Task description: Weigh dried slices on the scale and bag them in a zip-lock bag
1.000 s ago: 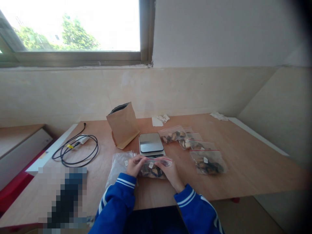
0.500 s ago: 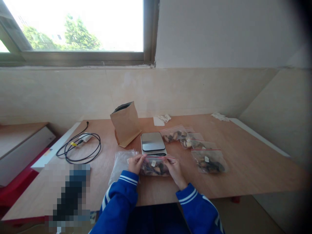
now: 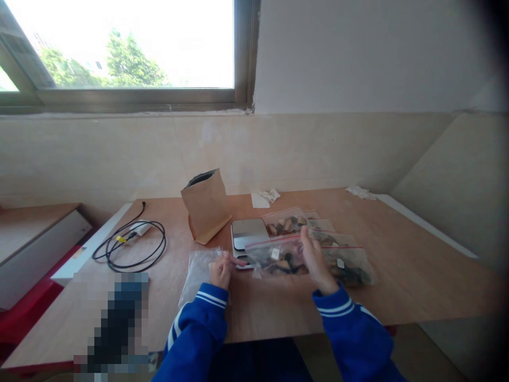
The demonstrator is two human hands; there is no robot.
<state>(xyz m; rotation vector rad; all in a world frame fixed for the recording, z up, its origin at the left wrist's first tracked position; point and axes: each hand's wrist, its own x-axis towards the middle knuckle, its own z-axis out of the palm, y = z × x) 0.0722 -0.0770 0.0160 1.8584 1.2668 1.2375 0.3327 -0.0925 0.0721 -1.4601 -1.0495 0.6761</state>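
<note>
My right hand [image 3: 316,262] grips a clear zip bag [image 3: 278,255] with a red seal strip, filled with dark and tan pieces, and holds it just above the table in front of a small scale [image 3: 248,234]. My left hand [image 3: 221,269] rests near the table with its fingers curled beside a pile of empty clear bags [image 3: 199,268]; nothing shows in it. Three more filled zip bags [image 3: 345,262] lie to the right of the scale.
A brown paper pouch [image 3: 205,204] stands open behind the scale. A coiled black cable [image 3: 133,245] lies at the left. Crumpled white paper [image 3: 264,197] sits at the back of the wooden table [image 3: 417,265]. A pixelated patch covers the near left.
Both hands were pressing along the bag's seal in front of the scale. My left hand has let go, and my right hand has carried the bag to the right.
</note>
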